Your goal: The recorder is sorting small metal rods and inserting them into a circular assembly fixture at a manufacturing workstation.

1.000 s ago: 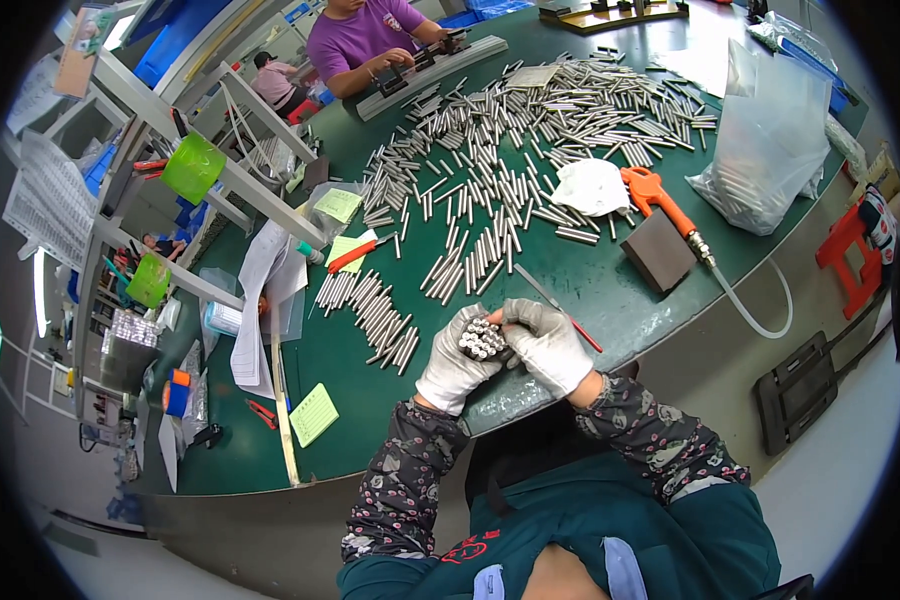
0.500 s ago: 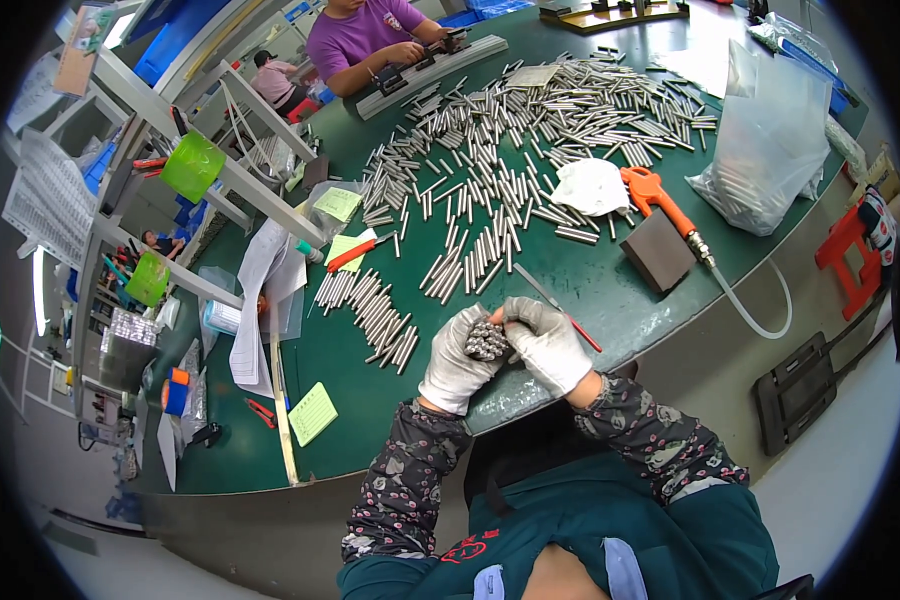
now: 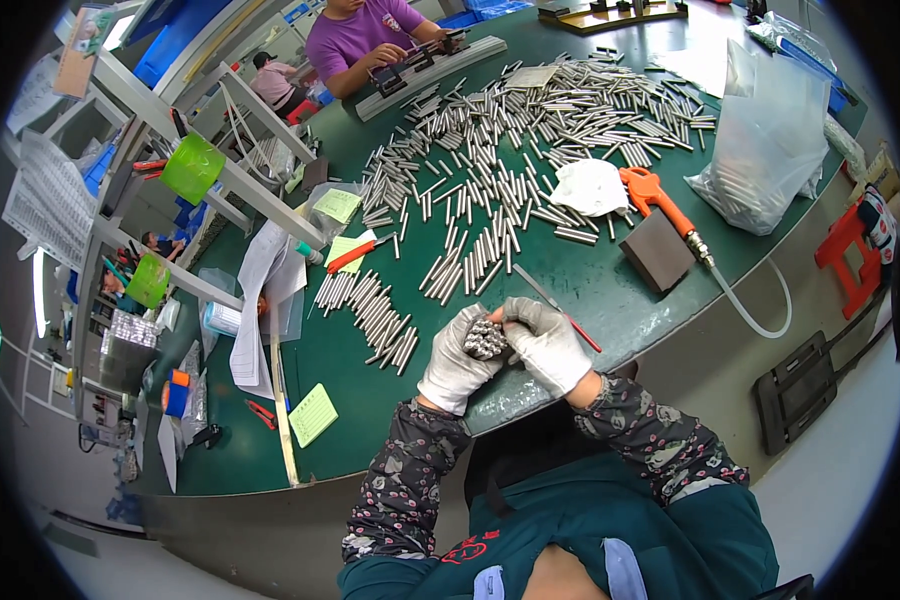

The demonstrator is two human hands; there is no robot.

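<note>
A bundle of metal pins (image 3: 485,340) is held end-on in front of me, near the table's front edge. My left hand (image 3: 456,365), in a white glove, is wrapped round it. My right hand (image 3: 547,345), also gloved but with bare fingertips showing, is closed at the right side of the bundle; its thumb and forefinger touch the pins. Just beyond, a thin file with a red handle (image 3: 582,333) lies on the table. Rows of loose pins (image 3: 382,318) lie to the left, and a large heap of pins (image 3: 580,105) spreads across the far side.
On the right are an orange air gun (image 3: 660,200) with a hose, a brown block (image 3: 658,250), a white cloth (image 3: 590,187) and a plastic bag (image 3: 765,150). Leftward lie a red-handled knife (image 3: 360,252), papers (image 3: 260,310) and a wooden strip (image 3: 282,400). A co-worker (image 3: 370,45) sits opposite.
My hands stay in nearly the same place, with the bundle shifted very slightly. Across the table, the co-worker's hand has moved a little to the left.
</note>
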